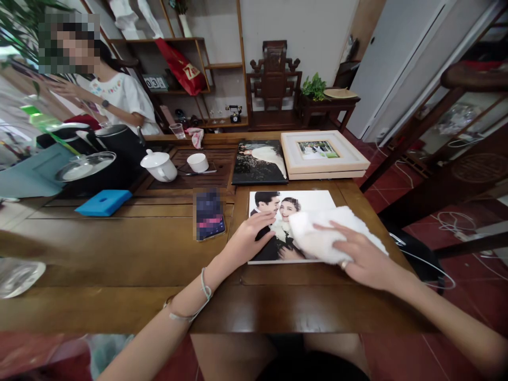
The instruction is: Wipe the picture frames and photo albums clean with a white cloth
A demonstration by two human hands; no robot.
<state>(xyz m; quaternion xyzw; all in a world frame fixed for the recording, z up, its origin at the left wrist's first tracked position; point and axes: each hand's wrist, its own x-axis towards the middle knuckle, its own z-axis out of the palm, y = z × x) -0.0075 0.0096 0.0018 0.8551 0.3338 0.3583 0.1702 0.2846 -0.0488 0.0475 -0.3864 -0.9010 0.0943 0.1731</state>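
A photo panel (286,239) of a couple lies flat on the wooden table in front of me. My left hand (252,233) rests on its left part, fingers stretched out and holding nothing. On the panel's right side, my right hand (361,259) presses a white cloth (315,241) against the surface, fingers spread over it. The cloth hides the panel's right part and hangs past its right edge. Behind the panel lie a dark photo panel (257,161) with a white dress and a pale wooden picture frame (327,164).
Left of the panel lies a phone (210,217); farther left is a blue block (103,202). A lidded white cup (159,165) and small white bowl (197,162) stand on the tea tray (174,182). A person (123,100) sits at the back left. Chairs stand at the right.
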